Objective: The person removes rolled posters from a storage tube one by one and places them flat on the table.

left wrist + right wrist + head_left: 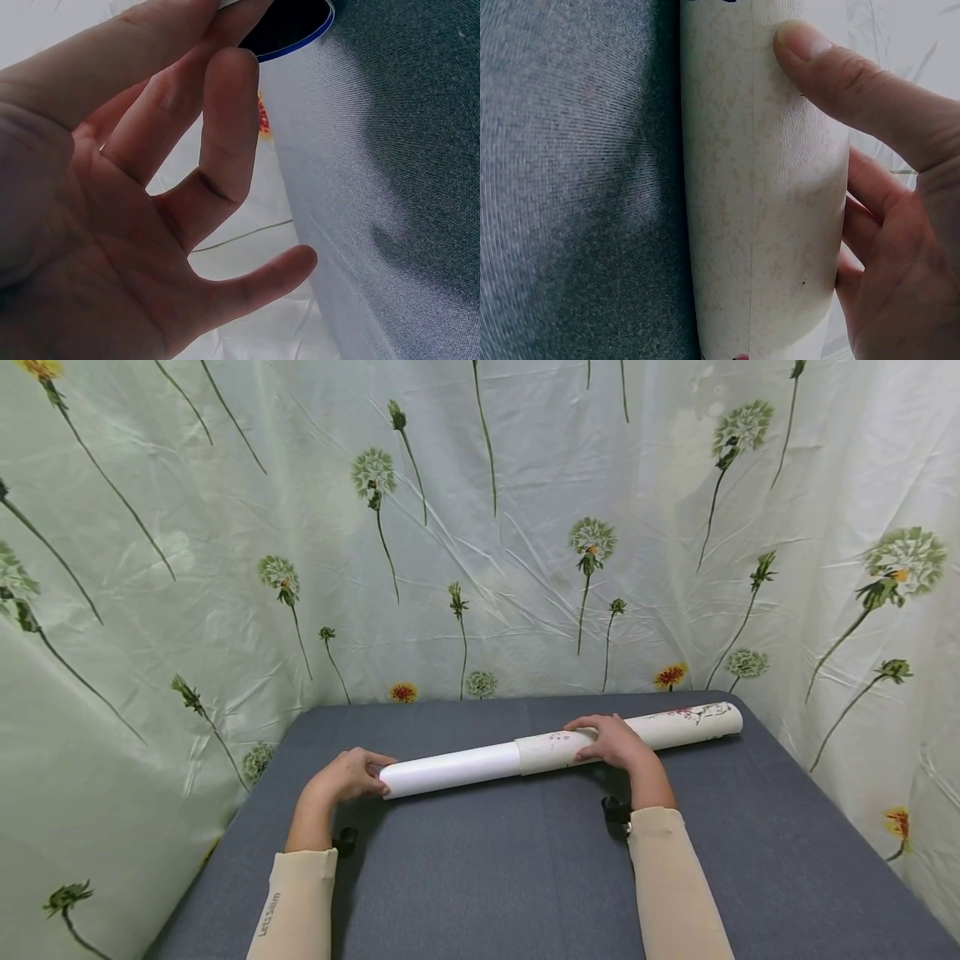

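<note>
A long two-part tube lies slantwise over the grey cloth, its right end farther back. Its left part is a plain white tube [453,770], which runs into a wider cream tube [686,727] printed with pink blossoms and dark branches. My left hand [347,777] pinches the white tube's left end between thumb and fingers. In the left wrist view, that hollow end [296,52] shows a dark inside and a blue rim, while the little finger stretches away from it. Around the cream tube's left half, my right hand [621,747] grips with thumb [832,64] on the near side and fingers behind.
Dark grey cloth [465,868] covers the table under the tube. Behind and on both sides hangs a pale curtain [510,602] printed with dandelions. Each wrist wears a small black device, such as the one beside the right wrist [615,811].
</note>
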A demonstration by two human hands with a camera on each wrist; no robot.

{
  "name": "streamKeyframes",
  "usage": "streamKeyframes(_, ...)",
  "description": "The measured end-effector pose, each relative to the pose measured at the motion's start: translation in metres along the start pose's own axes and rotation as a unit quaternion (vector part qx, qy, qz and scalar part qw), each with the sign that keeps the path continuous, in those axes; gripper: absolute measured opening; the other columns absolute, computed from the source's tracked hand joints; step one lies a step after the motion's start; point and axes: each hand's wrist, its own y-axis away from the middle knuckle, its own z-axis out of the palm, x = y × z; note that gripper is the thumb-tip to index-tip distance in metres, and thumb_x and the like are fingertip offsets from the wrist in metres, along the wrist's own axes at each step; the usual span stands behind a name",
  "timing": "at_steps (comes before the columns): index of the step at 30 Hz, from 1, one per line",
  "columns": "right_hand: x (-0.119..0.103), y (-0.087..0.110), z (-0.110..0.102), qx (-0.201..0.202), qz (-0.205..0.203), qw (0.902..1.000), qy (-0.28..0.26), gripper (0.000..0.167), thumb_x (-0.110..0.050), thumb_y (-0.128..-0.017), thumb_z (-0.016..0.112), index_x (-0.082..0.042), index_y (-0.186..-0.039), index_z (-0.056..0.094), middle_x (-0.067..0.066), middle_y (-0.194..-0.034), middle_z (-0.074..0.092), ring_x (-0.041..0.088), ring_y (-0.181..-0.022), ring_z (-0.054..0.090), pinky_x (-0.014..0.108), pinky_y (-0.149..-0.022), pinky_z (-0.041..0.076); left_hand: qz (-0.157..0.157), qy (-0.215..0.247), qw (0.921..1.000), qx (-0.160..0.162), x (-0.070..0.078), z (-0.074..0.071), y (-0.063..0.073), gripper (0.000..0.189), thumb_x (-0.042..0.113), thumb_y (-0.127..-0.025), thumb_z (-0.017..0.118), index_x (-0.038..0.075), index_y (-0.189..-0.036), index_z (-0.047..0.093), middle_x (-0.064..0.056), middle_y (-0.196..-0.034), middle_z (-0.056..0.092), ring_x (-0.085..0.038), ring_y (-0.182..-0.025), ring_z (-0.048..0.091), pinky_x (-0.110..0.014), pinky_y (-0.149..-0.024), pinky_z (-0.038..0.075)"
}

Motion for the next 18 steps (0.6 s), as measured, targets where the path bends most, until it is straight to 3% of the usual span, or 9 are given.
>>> streamKeyframes(18,-0.0008,0.0026,-0.0006,0.002,-0.001,1.0000,-0.005,0.057,-0.019,-0.090,0.085,-0.015,-0.144,0.068,0.025,-0.161,0.050,0.062,-0.159,0.005,0.074,-0.124,0.017,-0.003,0.002,1.0000,0.002,-0.0028,-0.0026,0.0029,0.054,0.006,-0.089,0.084,0.004,-0.141,0.069,-0.017,-0.113,0.080,-0.018,-0.088,0.072,-0.035,-0.076,0.056)
